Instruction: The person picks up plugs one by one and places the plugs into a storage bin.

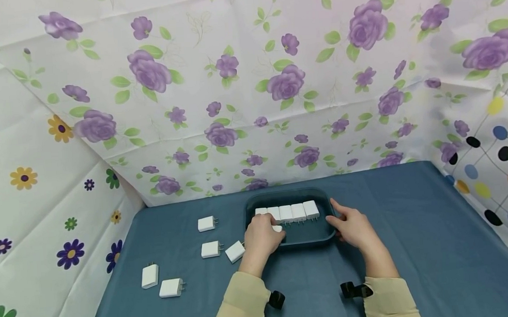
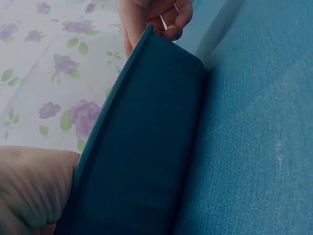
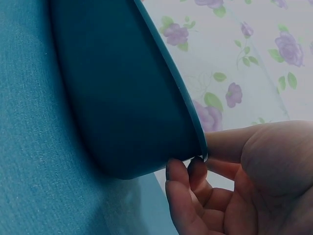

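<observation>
In the head view a dark teal tray (image 1: 305,242) holds a row of several white plug-in chargers (image 1: 285,213) along its far side, prongs toward me. My left hand (image 1: 260,235) reaches over the tray's near left corner and holds another white charger (image 1: 277,228), most of it hidden under the fingers. At the tray's right end my right hand (image 1: 353,225) grips the rim; in the right wrist view its fingers (image 3: 178,191) curl at the outer wall. The left wrist view shows mainly the tray's outer front wall (image 2: 137,132), hiding the left hand's fingers.
On the blue cloth left of the tray lie several loose chargers: one charger (image 1: 235,251) by my left wrist, others farther left, such as a charger (image 1: 171,287) near the front. A flowered curtain (image 1: 233,106) stands behind the table, with patterned sheets at both sides.
</observation>
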`<move>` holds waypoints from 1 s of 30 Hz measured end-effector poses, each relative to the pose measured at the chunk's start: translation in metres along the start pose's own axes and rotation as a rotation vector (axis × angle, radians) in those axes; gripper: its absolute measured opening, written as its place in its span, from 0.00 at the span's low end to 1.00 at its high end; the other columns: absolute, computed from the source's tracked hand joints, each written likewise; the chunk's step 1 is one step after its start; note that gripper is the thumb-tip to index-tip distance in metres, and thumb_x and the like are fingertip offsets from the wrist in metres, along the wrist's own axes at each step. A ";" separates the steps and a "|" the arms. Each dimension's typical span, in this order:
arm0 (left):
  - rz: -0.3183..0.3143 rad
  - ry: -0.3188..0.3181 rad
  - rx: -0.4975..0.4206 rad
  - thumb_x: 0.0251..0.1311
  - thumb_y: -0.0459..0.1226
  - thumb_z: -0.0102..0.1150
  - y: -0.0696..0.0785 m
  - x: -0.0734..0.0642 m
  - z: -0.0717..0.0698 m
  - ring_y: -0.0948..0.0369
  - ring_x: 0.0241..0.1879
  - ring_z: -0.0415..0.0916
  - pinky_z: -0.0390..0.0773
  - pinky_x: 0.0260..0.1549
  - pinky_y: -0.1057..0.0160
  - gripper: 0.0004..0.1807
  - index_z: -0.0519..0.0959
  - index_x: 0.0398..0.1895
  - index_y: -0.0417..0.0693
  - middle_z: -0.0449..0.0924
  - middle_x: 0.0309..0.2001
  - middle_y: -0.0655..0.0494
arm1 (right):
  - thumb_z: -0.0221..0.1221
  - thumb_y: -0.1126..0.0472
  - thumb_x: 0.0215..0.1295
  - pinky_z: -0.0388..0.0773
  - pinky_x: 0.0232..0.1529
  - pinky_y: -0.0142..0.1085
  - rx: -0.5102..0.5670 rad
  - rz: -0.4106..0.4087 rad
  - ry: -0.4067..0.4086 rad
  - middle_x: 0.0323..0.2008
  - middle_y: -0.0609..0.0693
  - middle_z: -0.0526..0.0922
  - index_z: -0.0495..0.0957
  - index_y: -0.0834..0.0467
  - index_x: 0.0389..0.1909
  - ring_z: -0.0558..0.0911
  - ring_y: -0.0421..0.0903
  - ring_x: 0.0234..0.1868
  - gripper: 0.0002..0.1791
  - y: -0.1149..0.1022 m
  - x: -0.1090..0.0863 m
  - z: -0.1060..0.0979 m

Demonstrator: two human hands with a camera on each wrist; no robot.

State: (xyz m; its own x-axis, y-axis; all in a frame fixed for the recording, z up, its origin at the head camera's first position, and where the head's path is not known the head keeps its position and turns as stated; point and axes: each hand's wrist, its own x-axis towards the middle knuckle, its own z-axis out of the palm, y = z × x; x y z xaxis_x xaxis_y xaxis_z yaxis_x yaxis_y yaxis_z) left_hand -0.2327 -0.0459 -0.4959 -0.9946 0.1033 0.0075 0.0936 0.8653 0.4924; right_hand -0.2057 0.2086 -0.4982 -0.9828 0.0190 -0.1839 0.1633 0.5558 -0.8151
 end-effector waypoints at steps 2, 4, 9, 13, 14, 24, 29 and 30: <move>-0.009 -0.007 0.011 0.58 0.43 0.81 0.001 0.000 0.000 0.54 0.32 0.79 0.83 0.35 0.50 0.14 0.87 0.40 0.46 0.80 0.40 0.50 | 0.57 0.53 0.83 0.80 0.32 0.44 0.000 0.000 0.000 0.32 0.55 0.76 0.55 0.54 0.87 0.81 0.52 0.30 0.38 0.000 0.000 0.000; -0.019 -0.011 0.022 0.58 0.44 0.81 0.001 0.001 0.000 0.54 0.32 0.79 0.83 0.35 0.50 0.15 0.87 0.39 0.47 0.80 0.40 0.50 | 0.57 0.54 0.83 0.80 0.32 0.44 0.002 0.001 -0.001 0.32 0.55 0.76 0.55 0.54 0.87 0.81 0.52 0.30 0.38 0.000 0.000 0.000; -0.035 -0.018 0.021 0.56 0.46 0.83 0.003 0.000 0.001 0.54 0.32 0.79 0.83 0.35 0.50 0.18 0.86 0.40 0.46 0.79 0.40 0.50 | 0.57 0.54 0.83 0.80 0.32 0.44 0.002 0.005 0.002 0.32 0.55 0.76 0.55 0.54 0.86 0.81 0.50 0.29 0.38 0.001 0.000 0.000; -0.037 -0.023 0.011 0.54 0.45 0.84 0.004 0.001 0.002 0.53 0.33 0.80 0.83 0.35 0.50 0.19 0.86 0.41 0.46 0.80 0.41 0.49 | 0.57 0.54 0.83 0.81 0.32 0.44 -0.007 0.010 0.009 0.33 0.55 0.76 0.55 0.54 0.86 0.81 0.49 0.29 0.38 0.001 0.000 0.001; -0.038 -0.025 0.011 0.54 0.44 0.84 0.004 0.001 0.002 0.53 0.33 0.80 0.83 0.35 0.51 0.19 0.86 0.41 0.45 0.80 0.41 0.49 | 0.57 0.54 0.83 0.81 0.32 0.44 -0.009 0.011 0.011 0.33 0.55 0.76 0.55 0.54 0.86 0.81 0.49 0.29 0.38 0.002 0.000 0.001; -0.054 -0.036 -0.005 0.58 0.43 0.82 0.002 0.001 0.001 0.52 0.32 0.81 0.83 0.33 0.51 0.17 0.85 0.42 0.45 0.83 0.40 0.48 | 0.58 0.53 0.83 0.81 0.33 0.43 -0.016 0.014 0.017 0.33 0.55 0.76 0.55 0.53 0.86 0.82 0.50 0.30 0.38 0.001 0.001 0.003; -0.052 -0.027 -0.006 0.59 0.44 0.81 0.003 0.001 0.002 0.50 0.34 0.82 0.83 0.34 0.49 0.18 0.85 0.43 0.44 0.82 0.41 0.47 | 0.57 0.53 0.83 0.81 0.32 0.43 -0.022 0.015 0.017 0.32 0.55 0.75 0.55 0.52 0.87 0.82 0.51 0.30 0.38 0.002 0.001 0.002; -0.050 -0.023 -0.004 0.59 0.44 0.81 0.003 0.001 0.003 0.50 0.34 0.82 0.83 0.34 0.49 0.18 0.85 0.44 0.44 0.83 0.40 0.47 | 0.57 0.53 0.83 0.81 0.32 0.43 -0.022 0.016 0.018 0.32 0.55 0.75 0.55 0.52 0.87 0.82 0.51 0.29 0.37 0.002 0.000 0.002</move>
State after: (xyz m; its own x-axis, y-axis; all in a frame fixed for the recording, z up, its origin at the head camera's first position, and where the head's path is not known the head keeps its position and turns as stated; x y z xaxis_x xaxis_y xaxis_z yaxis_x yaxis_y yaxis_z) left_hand -0.2332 -0.0415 -0.4967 -0.9968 0.0711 -0.0373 0.0434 0.8675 0.4955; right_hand -0.2056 0.2082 -0.5010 -0.9815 0.0425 -0.1868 0.1771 0.5737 -0.7997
